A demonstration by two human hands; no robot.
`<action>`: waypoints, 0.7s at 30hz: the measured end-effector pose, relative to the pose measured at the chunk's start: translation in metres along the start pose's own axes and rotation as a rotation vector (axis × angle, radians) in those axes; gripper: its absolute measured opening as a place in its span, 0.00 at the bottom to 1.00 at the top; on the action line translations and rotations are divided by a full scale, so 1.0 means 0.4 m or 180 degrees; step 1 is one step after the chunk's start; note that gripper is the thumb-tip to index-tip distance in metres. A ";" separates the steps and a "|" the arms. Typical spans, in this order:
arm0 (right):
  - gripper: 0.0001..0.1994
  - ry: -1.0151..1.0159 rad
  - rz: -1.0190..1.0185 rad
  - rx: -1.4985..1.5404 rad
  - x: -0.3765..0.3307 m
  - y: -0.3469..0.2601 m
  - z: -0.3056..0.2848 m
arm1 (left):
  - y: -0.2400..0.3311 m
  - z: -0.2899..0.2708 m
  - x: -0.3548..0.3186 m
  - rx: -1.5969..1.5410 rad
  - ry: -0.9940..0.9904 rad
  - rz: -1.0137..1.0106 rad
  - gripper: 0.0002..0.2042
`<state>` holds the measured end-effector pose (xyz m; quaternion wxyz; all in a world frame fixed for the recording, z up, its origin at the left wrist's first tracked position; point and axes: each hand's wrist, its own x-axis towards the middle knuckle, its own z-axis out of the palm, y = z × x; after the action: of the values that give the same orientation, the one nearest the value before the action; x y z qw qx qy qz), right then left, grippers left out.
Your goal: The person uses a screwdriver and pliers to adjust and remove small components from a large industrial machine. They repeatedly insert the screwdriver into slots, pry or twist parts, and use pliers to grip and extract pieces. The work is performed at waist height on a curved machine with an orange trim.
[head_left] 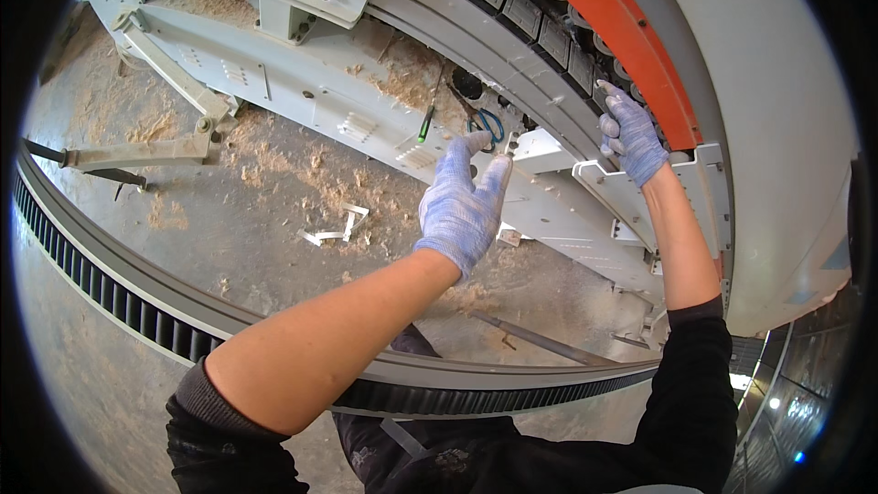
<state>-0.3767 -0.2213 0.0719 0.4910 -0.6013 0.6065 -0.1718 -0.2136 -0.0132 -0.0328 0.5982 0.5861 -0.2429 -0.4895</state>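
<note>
My left hand (465, 206), in a pale blue knitted glove, hovers in the middle with fingers and thumb apart and nothing between them. Just beyond its fingertips, scissors with blue handles (492, 128) lie on the machine's ledge. A thin tool with a black and green handle (426, 123) lies to their left. My right hand (633, 137), gloved alike, is at the edge of the curved track of black pads (553, 41), below the orange guard (631, 14). Its forefinger points along the track and the other fingers are partly bent; I see nothing in them.
White machine frame panels (302, 101) run across the top, dusted with wood shavings (402, 78). A curved black ribbed rail (137, 311) passes in front of my body. White strip scraps (343, 224) and a metal bar (540, 338) are lower down. A big grey cover (777, 128) rises at right.
</note>
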 end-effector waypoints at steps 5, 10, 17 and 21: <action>0.15 -0.0179 0.0111 0.0541 -0.009 -0.010 0.019 | -0.012 0.006 0.000 0.0175 0.0011 -0.0021 0.21; 0.13 -0.0218 0.0179 0.1003 -0.006 0.003 0.028 | -0.012 0.009 -0.002 -0.0001 -0.0007 0.0030 0.21; 0.10 -0.0520 0.0195 0.1603 -0.008 0.028 0.027 | -0.010 0.006 -0.006 0.0137 -0.0009 0.0011 0.21; 0.11 -0.0465 0.0146 0.1489 -0.006 0.043 0.026 | -0.013 0.007 -0.003 0.0016 -0.0001 0.0036 0.21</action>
<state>-0.3787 -0.2114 0.0544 0.6633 -0.4681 0.5265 -0.2524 -0.2180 -0.0127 -0.0369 0.5995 0.5861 -0.2475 -0.4856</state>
